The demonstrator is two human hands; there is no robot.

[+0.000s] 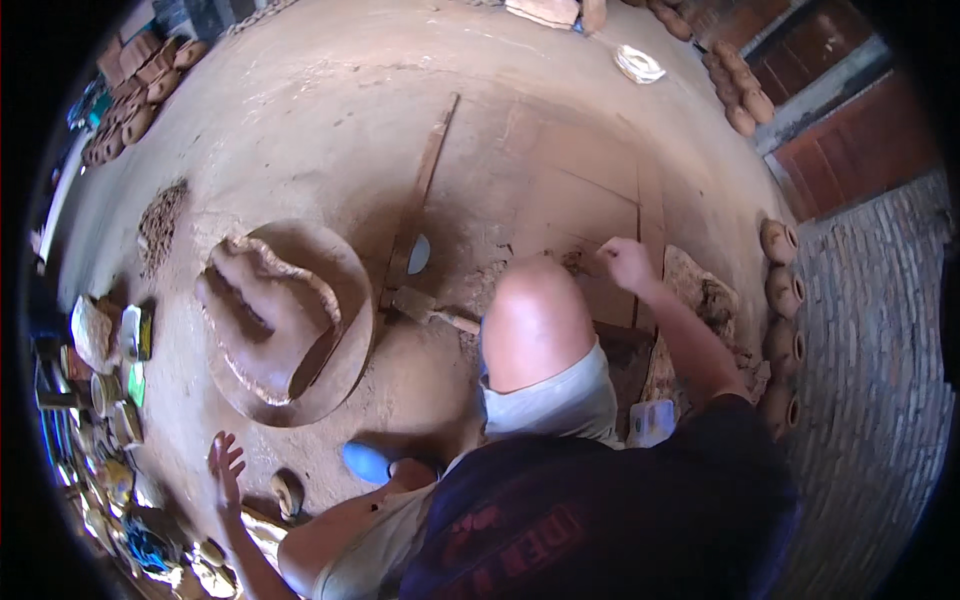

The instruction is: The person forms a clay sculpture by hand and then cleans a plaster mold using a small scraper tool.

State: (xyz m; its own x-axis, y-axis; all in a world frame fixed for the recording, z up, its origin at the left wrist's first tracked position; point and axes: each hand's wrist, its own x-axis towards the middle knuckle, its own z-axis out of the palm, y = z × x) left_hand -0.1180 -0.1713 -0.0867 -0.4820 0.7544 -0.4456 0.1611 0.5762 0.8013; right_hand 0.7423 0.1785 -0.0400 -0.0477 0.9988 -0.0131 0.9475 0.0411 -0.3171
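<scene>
My left hand [228, 462] is raised at lower left with fingers apart and nothing in them. My right hand [628, 264] reaches beside my bent knee, fingers curled at small dark bits [575, 260] on the wooden board [585, 170]; what they grip is unclear. A wet-looking folded brown clay form [275, 340] with a pale ragged rim rests on a round base [350, 350]. Between that and my knee lie a long wooden strip [432, 150], a grey half-disc [418, 255] and a flat tool with a wooden handle [455, 322].
Clay pots line the right wall [780, 290] and back edges [735, 85]. A clay-smeared sack [690, 290] and plastic container [652, 422] lie at my right. Bowls and other clutter [105, 395] fill the left side, near a pile of small lumps [160, 225].
</scene>
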